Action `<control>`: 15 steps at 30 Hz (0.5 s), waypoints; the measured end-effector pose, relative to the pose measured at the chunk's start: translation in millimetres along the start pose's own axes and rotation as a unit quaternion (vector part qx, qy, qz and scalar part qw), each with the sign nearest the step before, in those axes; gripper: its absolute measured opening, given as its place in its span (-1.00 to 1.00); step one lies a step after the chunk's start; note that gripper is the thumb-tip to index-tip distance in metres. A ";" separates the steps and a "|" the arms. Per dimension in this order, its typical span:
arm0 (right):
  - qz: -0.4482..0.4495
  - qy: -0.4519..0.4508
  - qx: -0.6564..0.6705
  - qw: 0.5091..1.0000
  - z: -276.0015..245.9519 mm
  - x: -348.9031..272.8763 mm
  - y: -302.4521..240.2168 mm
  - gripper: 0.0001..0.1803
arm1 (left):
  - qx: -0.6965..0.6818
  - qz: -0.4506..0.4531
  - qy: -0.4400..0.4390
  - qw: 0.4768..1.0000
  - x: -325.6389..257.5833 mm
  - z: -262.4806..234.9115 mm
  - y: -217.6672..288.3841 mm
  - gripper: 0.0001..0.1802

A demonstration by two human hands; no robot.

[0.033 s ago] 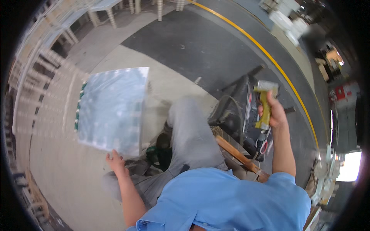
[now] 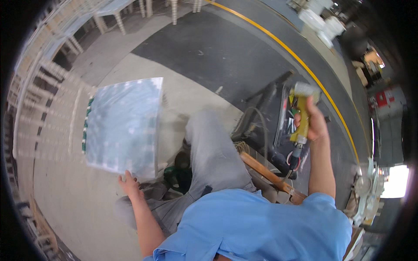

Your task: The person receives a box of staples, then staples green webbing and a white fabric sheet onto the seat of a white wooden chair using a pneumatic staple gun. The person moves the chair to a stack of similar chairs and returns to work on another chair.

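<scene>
My right hand [image 2: 317, 124] is wrapped round the grip of a yellow-green air-powered nail gun or stapler [image 2: 302, 114], raised over the black stand; which of the two I cannot tell. A hose fitting [image 2: 296, 154] runs down from its handle. To the left of my knee lies a flat, squarish, pale blue-grey panel [image 2: 122, 126] with a whitish border and a green-and-white left edge. At its near edge is my left hand [image 2: 130, 186], fingers apart and holding nothing. One fingertip meets or almost meets the panel's edge; blur hides which.
A black stand [image 2: 272, 106] with small tools on its tray is at my right, beside a wooden bar [image 2: 265, 173]. Pale wooden furniture frames [image 2: 48, 91] line the left and far left. A yellow floor line [image 2: 300, 58] curves along the right. White bundles [image 2: 322, 26] lie far right.
The nail gun or stapler in my right hand has shifted slightly right. The panel and the surroundings sit a little farther left in view. My left hand stays at the panel's near edge.
</scene>
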State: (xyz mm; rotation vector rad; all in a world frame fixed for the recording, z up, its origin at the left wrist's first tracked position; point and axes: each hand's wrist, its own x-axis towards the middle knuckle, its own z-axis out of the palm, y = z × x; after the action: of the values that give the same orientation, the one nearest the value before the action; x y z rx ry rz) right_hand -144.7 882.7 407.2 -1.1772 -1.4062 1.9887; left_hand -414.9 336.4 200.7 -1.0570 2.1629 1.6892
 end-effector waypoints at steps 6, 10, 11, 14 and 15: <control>-0.306 -0.098 0.078 0.944 10.0 -107.9 -152.8 -0.34 | 0.023 0.169 -0.034 0.985 -3.2 38.9 5.1 -0.02; -0.350 -0.085 0.059 0.931 -1.7 -140.8 -177.7 -0.36 | 0.204 0.342 0.109 0.911 -18.3 54.1 6.6 -0.25; -0.346 -0.042 0.015 0.937 5.2 -143.6 -174.6 -0.35 | 0.199 0.402 0.093 0.889 -27.4 59.0 11.9 -0.33; -0.274 0.062 -0.056 0.958 -11.8 -113.1 -150.6 -0.35 | 0.111 0.518 -0.090 0.843 -76.2 97.5 28.7 -0.52; -0.237 0.091 -0.063 0.965 -16.5 -104.0 -142.4 -0.38 | 0.110 0.535 -0.203 0.813 -102.1 117.2 30.7 -0.56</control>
State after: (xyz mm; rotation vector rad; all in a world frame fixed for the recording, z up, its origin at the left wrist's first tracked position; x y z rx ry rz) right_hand -91.5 870.3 575.6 -0.9339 -1.5594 1.4460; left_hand -391.2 487.4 242.6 0.7325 2.6657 1.6403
